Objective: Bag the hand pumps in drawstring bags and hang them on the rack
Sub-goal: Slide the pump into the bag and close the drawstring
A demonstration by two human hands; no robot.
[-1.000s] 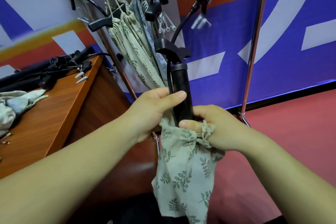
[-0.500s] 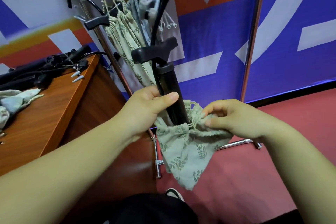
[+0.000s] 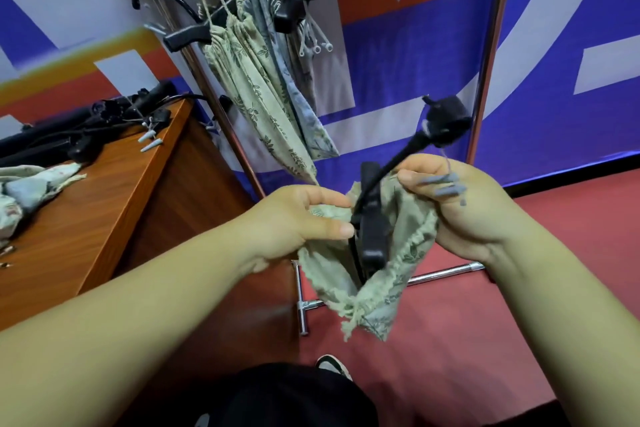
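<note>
A leaf-print drawstring bag [image 3: 405,236] hangs open between my hands, with a black hand pump [image 3: 372,229] sunk into it; only the pump's handle and its black hose [image 3: 398,163] stick out. My left hand [image 3: 298,218] pinches the bag's left rim. My right hand [image 3: 453,204] grips the right rim together with the hose and its grey adapter pieces. Behind, the metal rack [image 3: 221,114] carries several bagged pumps [image 3: 256,80] hung by their strings.
A wooden table [image 3: 104,191] on the left holds more black pumps [image 3: 90,128] and folded bags [image 3: 24,191]. The rack's foot [image 3: 304,308] rests on the red floor below the bag. A blue, orange and white banner stands behind.
The pump has slid down from standing tall above the bag to mostly inside it. The bag's mouth is pulled wider and higher, and the hose now curves over my right hand.
</note>
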